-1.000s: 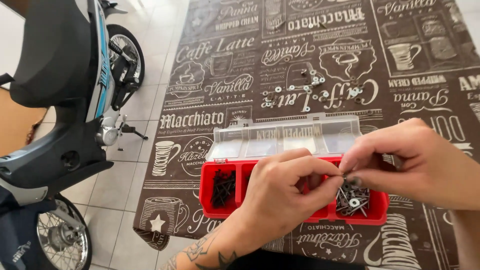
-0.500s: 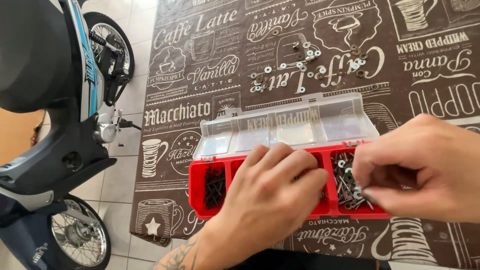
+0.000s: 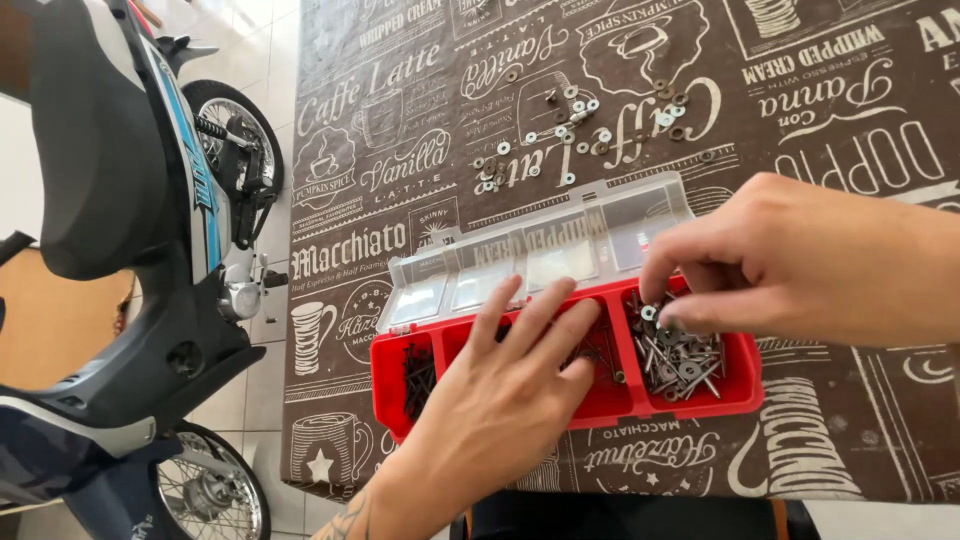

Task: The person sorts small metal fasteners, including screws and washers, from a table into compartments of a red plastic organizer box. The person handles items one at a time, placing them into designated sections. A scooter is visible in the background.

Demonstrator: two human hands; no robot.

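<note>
Head view: left hand [image 3: 510, 390] lies flat, fingers spread, on the red box [image 3: 735, 385]; right hand [image 3: 800, 260] seemingly pinches a washer [image 3: 648, 313], which might slip back among the screws [image 3: 680, 360].

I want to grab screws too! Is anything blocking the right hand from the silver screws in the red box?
Nothing visible. The right hand reaches straight into the open red box's right compartment, fingertips right at the silver screws. The clear lid is flipped back.
</note>
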